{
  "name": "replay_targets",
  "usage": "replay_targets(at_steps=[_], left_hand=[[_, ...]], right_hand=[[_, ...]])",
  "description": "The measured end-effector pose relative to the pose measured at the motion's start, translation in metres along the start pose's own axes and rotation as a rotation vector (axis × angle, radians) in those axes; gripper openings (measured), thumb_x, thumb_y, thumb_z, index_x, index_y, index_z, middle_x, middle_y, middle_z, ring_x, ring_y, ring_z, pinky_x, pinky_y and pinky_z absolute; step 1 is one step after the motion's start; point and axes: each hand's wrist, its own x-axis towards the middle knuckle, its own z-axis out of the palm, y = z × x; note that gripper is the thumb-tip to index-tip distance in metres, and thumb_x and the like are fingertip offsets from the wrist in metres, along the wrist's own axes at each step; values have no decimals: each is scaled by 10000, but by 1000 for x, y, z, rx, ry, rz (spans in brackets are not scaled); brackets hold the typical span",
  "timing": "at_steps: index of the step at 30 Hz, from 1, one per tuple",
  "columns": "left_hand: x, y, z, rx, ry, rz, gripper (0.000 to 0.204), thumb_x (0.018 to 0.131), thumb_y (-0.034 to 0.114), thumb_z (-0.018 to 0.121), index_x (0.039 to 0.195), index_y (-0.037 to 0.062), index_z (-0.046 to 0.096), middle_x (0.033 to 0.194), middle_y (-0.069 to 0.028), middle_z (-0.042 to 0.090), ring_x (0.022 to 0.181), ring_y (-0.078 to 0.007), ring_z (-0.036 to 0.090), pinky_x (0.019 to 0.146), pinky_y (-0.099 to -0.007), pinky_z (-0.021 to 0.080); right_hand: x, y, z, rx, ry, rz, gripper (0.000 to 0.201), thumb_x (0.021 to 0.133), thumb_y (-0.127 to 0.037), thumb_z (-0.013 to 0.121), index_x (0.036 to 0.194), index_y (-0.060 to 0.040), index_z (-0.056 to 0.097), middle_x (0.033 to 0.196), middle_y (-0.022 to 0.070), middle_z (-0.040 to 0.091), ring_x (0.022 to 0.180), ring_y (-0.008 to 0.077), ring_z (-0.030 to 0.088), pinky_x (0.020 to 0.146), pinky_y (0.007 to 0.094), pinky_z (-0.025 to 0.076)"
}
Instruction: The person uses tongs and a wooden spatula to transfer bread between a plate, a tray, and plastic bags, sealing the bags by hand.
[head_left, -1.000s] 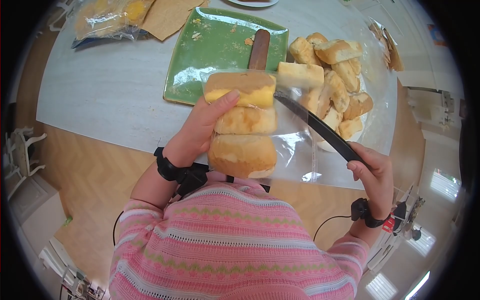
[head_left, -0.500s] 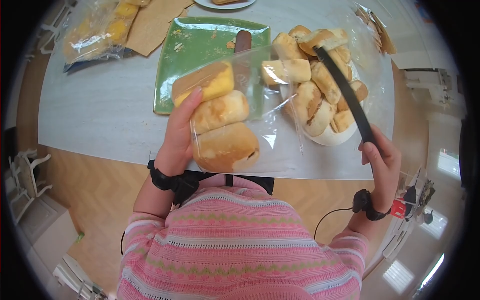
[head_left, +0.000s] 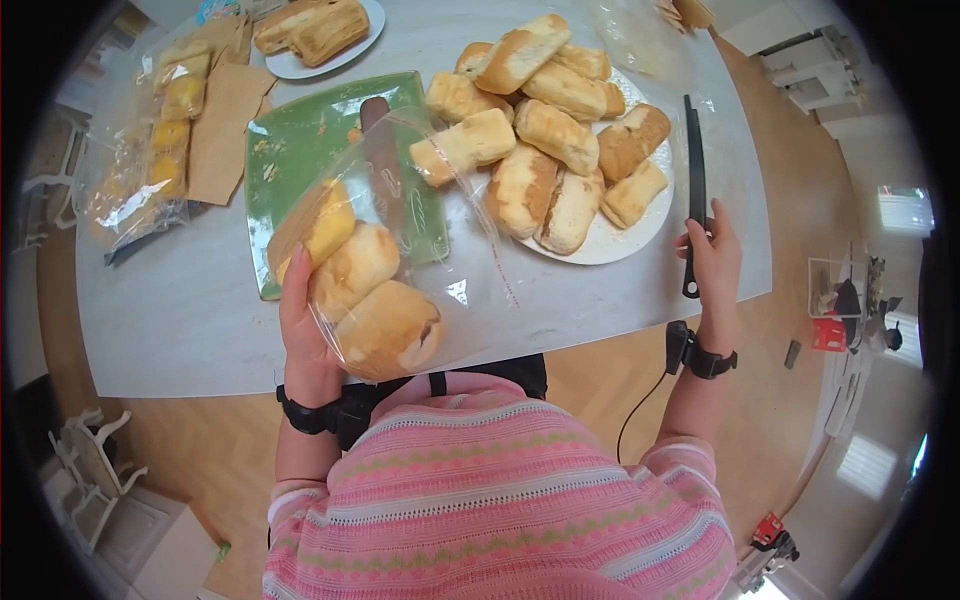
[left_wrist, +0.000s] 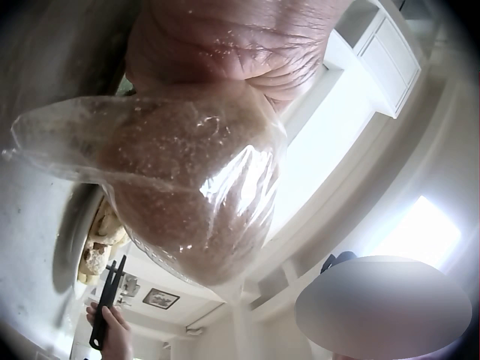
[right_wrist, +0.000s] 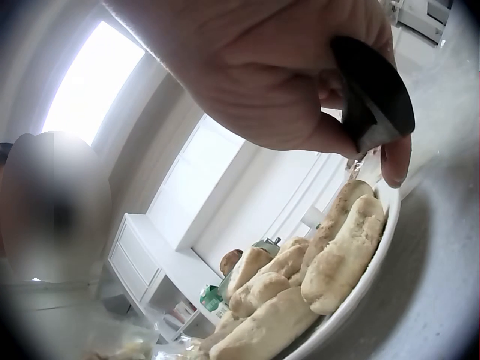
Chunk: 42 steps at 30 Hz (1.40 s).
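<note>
My left hand (head_left: 308, 330) grips a clear plastic bag (head_left: 465, 265) from its left side, thumb over the film. Three pieces of bread lie in a row inside: a brown-and-yellow one (head_left: 330, 225), a pale roll (head_left: 355, 270) and a larger golden roll (head_left: 390, 328). In the left wrist view the bagged roll (left_wrist: 187, 187) bulges under the palm. At the right of the table my right hand (head_left: 716, 262) pinches black tongs (head_left: 695, 170) near their handle end. Between the hands, a white plate (head_left: 640, 225) carries a heap of bread rolls (head_left: 555, 135).
A green square plate (head_left: 290, 150) with crumbs and a long brown bar (head_left: 380, 150) sits behind the bag. Farther back are a white plate (head_left: 372, 45) of pastries, brown paper (head_left: 225, 130) and a bag of yellow-topped pieces (head_left: 130, 190). The table's front edge runs close to my body.
My left hand has moved left and down with the bag, which now tilts. The tongs have swung from beside the bag to the right of the roll plate. The head view has shifted.
</note>
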Motion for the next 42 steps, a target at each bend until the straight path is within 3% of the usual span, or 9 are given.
replay_targets(at_steps=[3, 4, 6, 7, 20, 22, 26, 35, 42], left_hand=[[0, -3, 2, 14, 3, -5, 544, 1025, 377, 536, 1425, 14, 466, 1332, -181, 607, 1175, -324, 638, 994, -464, 535], [0, -4, 3, 17, 15, 2, 547, 1024, 379, 536, 1426, 16, 465, 1337, -181, 604, 1177, -323, 636, 997, -463, 532], [1, -5, 4, 21, 2, -1, 547, 1024, 379, 536, 1427, 15, 465, 1337, -179, 605, 1177, -322, 635, 998, -462, 531], [1, -6, 4, 18, -7, -3, 548, 1024, 379, 536, 1427, 15, 464, 1338, -177, 605, 1178, -321, 635, 999, -461, 530], [0, -10, 7, 14, 19, -46, 594, 1024, 423, 525, 1442, 8, 450, 1353, -192, 593, 1180, -323, 634, 997, -468, 531], [0, -10, 8, 7, 16, -53, 588, 1024, 421, 527, 1438, 11, 450, 1348, -197, 595, 1174, -329, 637, 991, -471, 536], [-2, -9, 4, -11, 26, -54, 577, 1024, 415, 530, 1432, 14, 452, 1342, -198, 598, 1170, -332, 639, 986, -476, 541], [-4, -9, 4, -32, 14, -59, 567, 1022, 402, 537, 1437, 26, 447, 1339, -193, 602, 1174, -335, 638, 989, -486, 540], [-2, -11, 6, -60, 58, -20, 551, 1025, 382, 544, 1434, 25, 451, 1340, -188, 603, 1182, -338, 634, 1003, -485, 532]], right_hand=[[2, 13, 11, -400, -16, -88, 560, 920, -133, 631, 1431, 40, 479, 782, 158, 713, 707, 209, 715, 629, 325, 544], [1, 12, 14, -394, -13, -83, 560, 920, -133, 631, 1431, 40, 479, 782, 158, 713, 707, 209, 715, 629, 325, 544], [-3, 6, 26, -570, 61, -305, 496, 881, -131, 637, 1337, 42, 544, 868, 235, 704, 773, 377, 700, 702, 451, 543], [-2, 5, 30, -555, 62, -278, 475, 881, -147, 648, 1316, 18, 556, 890, 241, 697, 825, 406, 685, 708, 467, 539], [-13, -6, 31, -526, 71, -344, 568, 887, -208, 675, 1404, -46, 504, 995, 208, 695, 886, 403, 682, 746, 472, 536], [-12, -12, 27, -477, -25, -237, 603, 892, -246, 682, 1420, -23, 494, 1033, 223, 704, 905, 405, 690, 775, 455, 543], [-9, -7, 24, -434, -19, -195, 641, 896, -287, 686, 1433, -3, 483, 1077, 225, 713, 925, 392, 704, 803, 429, 547], [-15, -13, 20, -422, -44, -118, 656, 909, -330, 682, 1443, -7, 482, 1115, 194, 724, 874, 317, 731, 793, 393, 553], [-40, -28, 19, -294, 145, -298, 567, 905, -193, 728, 1408, -16, 536, 1296, 147, 647, 1061, 219, 672, 771, 311, 555]])
